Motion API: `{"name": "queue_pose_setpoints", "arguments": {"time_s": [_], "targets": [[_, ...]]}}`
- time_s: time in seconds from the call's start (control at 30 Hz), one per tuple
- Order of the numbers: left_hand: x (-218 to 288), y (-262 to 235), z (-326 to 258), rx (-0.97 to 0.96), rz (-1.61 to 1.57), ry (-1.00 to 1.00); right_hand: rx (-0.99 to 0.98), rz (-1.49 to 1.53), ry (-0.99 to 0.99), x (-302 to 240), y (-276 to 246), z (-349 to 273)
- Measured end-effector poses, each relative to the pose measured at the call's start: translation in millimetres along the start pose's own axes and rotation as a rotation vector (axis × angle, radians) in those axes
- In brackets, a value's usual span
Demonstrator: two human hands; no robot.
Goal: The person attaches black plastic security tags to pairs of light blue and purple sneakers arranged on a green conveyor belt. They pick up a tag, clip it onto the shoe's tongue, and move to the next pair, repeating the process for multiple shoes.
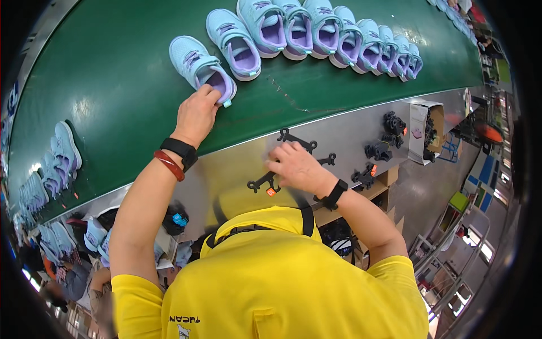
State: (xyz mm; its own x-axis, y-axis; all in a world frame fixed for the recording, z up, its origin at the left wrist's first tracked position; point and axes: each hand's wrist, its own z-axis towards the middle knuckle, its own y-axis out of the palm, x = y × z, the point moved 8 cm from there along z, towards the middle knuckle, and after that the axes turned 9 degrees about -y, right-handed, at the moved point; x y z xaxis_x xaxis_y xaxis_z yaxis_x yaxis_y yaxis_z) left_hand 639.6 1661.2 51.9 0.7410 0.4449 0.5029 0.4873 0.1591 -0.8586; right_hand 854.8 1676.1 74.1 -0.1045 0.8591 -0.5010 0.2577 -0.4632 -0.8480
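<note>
My left hand (196, 114) is closed on the heel collar of a light-blue child's sneaker (195, 59) with a lilac lining. That shoe sits at the near left end of a row of matching sneakers (295, 31) on the green belt. On the metal ledge in front of me, my right hand (299, 168) rests over several black plastic shoe hangers (298, 138), its fingers curled down onto them. The hand partly hides the hangers, and its fingertips are not fully visible. One hanger carries a small orange tag (271, 192).
More black hangers (379, 150) lie bunched along the ledge to the right, beside an open cardboard box (419, 133) of black pieces. Another line of sneakers (66, 150) stands on the belt at far left. Below the ledge are cardboard compartments (375, 195); other people are at lower left.
</note>
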Motion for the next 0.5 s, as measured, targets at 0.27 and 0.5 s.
{"name": "queue_pose_setpoints", "arguments": {"time_s": [0.27, 0.5], "targets": [[-6, 1, -9, -0.004, -0.005, -0.004, 0.047, -0.046, -0.01, -11, 28, 9], [-2, -2, -11, 0.058, -0.01, 0.012, 0.492, 1.124, 0.414, 37, 7, 33]]}}
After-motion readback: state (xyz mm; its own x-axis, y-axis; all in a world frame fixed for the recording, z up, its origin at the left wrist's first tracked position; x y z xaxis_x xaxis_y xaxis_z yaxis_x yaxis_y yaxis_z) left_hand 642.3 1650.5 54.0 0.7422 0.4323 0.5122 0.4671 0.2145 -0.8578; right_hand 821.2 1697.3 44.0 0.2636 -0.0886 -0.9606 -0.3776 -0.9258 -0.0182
